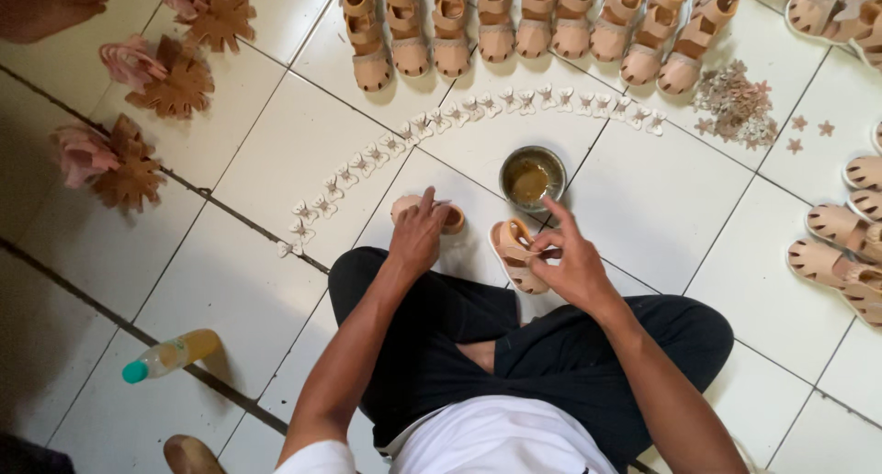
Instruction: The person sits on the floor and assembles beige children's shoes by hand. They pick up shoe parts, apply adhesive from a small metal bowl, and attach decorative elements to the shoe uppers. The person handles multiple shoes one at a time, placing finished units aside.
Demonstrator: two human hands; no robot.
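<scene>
I sit cross-legged on a white tiled floor. My left hand rests on a small beige sandal lying on the tile in front of my knee, fingers pressing on its top. My right hand pinches something small and thin between thumb and fingers, index finger raised, just beside a second beige sandal lying sole-up at my shin. A small round metal bowl of brownish glue stands just beyond both hands.
An arc of small white butterfly ornaments curves across the floor. A row of beige sandals lines the far side, more sandals lie at right. Brown star cutouts, pink-and-brown flower pieces, and a bottle lie around.
</scene>
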